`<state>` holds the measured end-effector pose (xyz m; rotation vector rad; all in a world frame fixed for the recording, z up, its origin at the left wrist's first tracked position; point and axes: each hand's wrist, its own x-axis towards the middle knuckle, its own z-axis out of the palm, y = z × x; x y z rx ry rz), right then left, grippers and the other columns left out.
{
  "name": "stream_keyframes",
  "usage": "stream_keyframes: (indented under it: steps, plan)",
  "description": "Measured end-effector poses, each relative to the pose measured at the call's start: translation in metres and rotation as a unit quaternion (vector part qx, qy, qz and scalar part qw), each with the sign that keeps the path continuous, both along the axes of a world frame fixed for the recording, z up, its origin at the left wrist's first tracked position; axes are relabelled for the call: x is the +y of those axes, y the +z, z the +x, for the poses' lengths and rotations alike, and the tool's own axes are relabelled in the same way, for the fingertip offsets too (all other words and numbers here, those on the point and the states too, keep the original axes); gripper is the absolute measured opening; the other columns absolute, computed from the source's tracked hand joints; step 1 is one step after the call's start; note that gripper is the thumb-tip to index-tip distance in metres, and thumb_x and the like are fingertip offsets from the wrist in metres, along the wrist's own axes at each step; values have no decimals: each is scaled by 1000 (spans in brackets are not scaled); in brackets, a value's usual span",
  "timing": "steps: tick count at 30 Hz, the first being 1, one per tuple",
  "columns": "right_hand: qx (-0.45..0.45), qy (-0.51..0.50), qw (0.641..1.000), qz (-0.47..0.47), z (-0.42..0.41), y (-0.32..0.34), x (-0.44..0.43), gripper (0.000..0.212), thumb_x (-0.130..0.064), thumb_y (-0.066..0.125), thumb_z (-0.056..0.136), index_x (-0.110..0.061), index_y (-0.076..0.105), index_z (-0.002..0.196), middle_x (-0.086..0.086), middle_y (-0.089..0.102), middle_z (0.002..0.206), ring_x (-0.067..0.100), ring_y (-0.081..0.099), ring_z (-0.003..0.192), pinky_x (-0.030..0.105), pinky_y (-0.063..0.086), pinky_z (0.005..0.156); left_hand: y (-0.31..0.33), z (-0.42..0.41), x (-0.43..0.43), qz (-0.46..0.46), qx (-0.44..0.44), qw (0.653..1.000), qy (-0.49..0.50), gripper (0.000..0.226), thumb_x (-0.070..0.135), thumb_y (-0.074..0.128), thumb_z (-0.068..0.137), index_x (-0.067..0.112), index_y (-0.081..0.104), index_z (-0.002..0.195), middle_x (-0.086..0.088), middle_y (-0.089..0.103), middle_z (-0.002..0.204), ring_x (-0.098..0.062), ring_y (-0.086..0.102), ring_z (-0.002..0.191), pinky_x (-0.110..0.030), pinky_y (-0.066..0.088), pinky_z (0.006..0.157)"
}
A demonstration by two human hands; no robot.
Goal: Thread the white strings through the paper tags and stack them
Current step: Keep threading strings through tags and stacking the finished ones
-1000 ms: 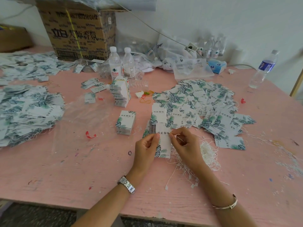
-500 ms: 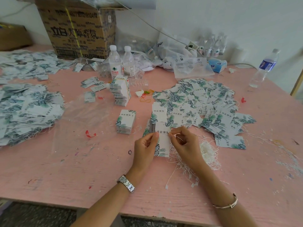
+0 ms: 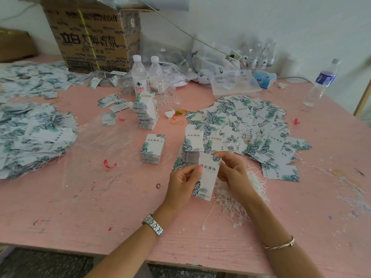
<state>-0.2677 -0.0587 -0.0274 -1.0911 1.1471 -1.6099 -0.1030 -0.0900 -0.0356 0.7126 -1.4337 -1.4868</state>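
Head view: the paper tag [image 3: 207, 177] is held just above the pink table [image 3: 100, 207], in front of the person and between both hands. It now sits tilted, with its top corner swung toward the right hand [image 3: 233, 172], where half a second ago it stood straighter over the pile behind it. The left hand [image 3: 181, 184] grips the tag's left edge between thumb and curled fingers, much as before. The right hand has shifted up, and its narrow pinch now meets the tag's upper right corner. Whether a string is caught in that pinch is too fine to see. I judge that the threading of this tag is under way at its hole and not finished. The tangle of white strings [image 3: 257, 181] lies on the table just beside and under the right hand. A short stack of tags [image 3: 192, 155] sits touching the held tag's far side. Beyond that spreads the loose heap of tags [image 3: 251, 125], with a small neat stack [image 3: 153, 148] to the left and a large strung heap [image 3: 34, 137] well apart at the left edge.
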Motion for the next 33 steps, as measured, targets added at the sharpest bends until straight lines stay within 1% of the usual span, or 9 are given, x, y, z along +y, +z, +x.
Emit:
stream_keyframes:
  steps: [3,5,6,8,10,11,17,25,33]
  plan:
    - [-19,22,999,20,2,2,1,23,-6,58,95,-23,74,92,25,50,87,29,33,72,30,25,57,1,0,1,4,0,1000,-5,22,11,60,99,25,76,98,4,78,94,-9,73,86,-22,58,74]
    - [-26,29,999,30,3,3,1,21,-8,60,91,-24,74,90,27,52,94,37,35,87,32,25,63,1,0,1,0,-7,1000,-6,22,11,60,99,25,76,98,3,78,95,-10,73,86,-24,58,73]
    - [-28,33,998,36,3,4,1,18,-10,64,89,-24,74,89,25,53,93,35,35,85,32,25,63,1,0,1,-2,-11,1000,-8,21,11,60,99,25,76,99,3,79,95,-11,73,86,-24,58,73]
    - [-37,40,997,48,2,4,0,17,-8,68,86,-23,74,87,14,57,77,22,35,65,28,25,58,1,1,1,-1,-14,1000,-11,21,11,60,99,25,76,98,3,79,94,-11,74,84,-24,58,70]
    - [-56,50,996,56,0,3,0,19,-6,59,82,-19,71,87,-3,52,57,8,29,47,19,24,47,1,0,1,2,-15,1000,-14,21,11,60,99,25,76,97,3,79,92,-9,73,82,-23,58,68]
    - [-68,57,994,59,0,3,0,19,-4,57,80,-17,69,87,-7,47,52,4,25,44,17,23,45,1,0,1,4,-15,1000,-15,21,11,59,100,24,76,97,3,79,92,-8,73,82,-22,57,68]
    - [-133,76,985,76,0,5,-2,24,-3,55,77,-20,72,78,-10,30,48,7,13,45,15,22,40,-1,0,1,6,-16,1000,-16,19,11,59,99,21,76,101,4,79,94,-7,73,84,-19,55,69]
    - [-137,90,983,84,-2,6,-1,24,-1,52,74,-17,70,77,-8,36,51,3,21,42,15,23,41,-1,0,1,14,-16,1000,-21,18,12,60,99,20,76,100,3,79,94,-7,73,83,-20,55,69]
    - [-131,80,985,80,-4,8,0,22,0,57,75,-13,75,78,-6,41,50,6,17,44,16,21,42,-1,1,1,26,-14,999,-25,16,12,61,98,14,76,103,-1,79,98,-11,73,87,-20,55,72]
